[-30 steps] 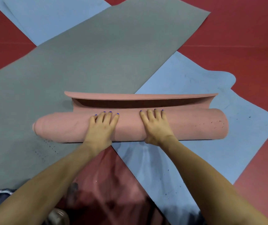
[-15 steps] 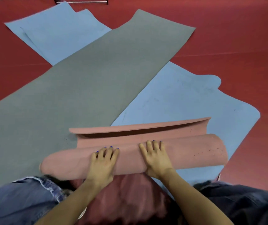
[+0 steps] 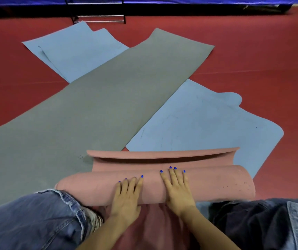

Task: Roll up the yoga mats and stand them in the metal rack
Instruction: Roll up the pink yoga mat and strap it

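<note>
Pressing flat on the pink yoga mat, the left hand and right hand are spread, fingers straight, gripping nothing. The roll is pinned on the floor by the knees; its curled free flap could spring open if pressure is eased.

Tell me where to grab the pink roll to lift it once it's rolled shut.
Probably grip the pink roll around its middle, from above, where the left hand and right hand now press flat. It lies crosswise on the floor, and its loose end flap curls up on the far side, so wrap fingers over that edge.
</note>
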